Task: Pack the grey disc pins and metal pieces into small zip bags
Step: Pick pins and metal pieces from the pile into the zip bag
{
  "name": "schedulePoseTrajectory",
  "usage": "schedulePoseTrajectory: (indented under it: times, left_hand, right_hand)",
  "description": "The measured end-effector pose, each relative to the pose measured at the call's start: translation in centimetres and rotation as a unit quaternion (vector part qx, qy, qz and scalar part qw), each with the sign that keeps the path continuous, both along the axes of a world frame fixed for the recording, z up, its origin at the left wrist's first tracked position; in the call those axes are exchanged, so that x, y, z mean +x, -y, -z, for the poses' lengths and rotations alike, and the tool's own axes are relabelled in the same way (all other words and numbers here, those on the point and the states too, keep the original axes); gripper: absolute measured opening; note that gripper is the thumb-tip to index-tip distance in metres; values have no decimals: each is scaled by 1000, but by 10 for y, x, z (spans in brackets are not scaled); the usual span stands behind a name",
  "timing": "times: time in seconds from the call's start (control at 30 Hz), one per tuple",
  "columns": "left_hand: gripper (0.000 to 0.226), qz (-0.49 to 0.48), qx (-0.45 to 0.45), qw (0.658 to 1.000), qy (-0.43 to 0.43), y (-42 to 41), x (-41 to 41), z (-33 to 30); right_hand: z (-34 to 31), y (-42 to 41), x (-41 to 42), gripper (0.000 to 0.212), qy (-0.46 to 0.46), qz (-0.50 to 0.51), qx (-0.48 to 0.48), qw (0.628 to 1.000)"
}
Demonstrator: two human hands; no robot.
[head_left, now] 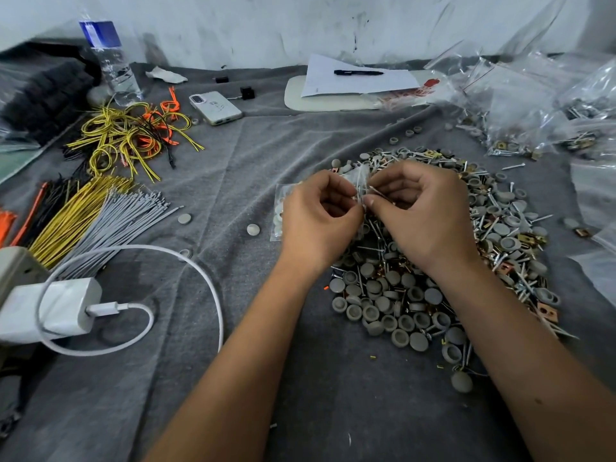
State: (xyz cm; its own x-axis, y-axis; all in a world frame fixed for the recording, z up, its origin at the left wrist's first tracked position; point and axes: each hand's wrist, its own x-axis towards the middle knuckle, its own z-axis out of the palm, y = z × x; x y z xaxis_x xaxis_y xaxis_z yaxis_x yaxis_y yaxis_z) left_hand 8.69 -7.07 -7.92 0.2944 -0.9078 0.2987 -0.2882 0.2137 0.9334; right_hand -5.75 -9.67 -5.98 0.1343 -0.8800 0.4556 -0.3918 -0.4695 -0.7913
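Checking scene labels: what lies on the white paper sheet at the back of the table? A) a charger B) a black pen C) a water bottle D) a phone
B: a black pen lies on the white paper; the phone and water bottle sit further left on the grey cloth, and the charger is at the near left.

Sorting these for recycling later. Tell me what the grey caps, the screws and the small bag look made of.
Grey caps: likely plastic, matte, moulded hollow undersides. Screws: metal, bright silvery shine. Small bag, pinched between left hand and right hand: thin clear plastic film, probably; glossy and crinkled.
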Motion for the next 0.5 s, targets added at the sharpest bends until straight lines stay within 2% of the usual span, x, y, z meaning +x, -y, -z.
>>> schedulePoseTrajectory:
  times: [0.23, 0.5]
  left_hand:
    - [16, 25, -6, 1000, -15, -3, -4, -1]
    - [18, 38, 7, 996, -84, -1, -1, -2]
  right_hand:
    - [1, -2, 1, 17, 11, 41, -27, 999]
    - [1, -2, 2, 19, 29, 12, -25, 999]
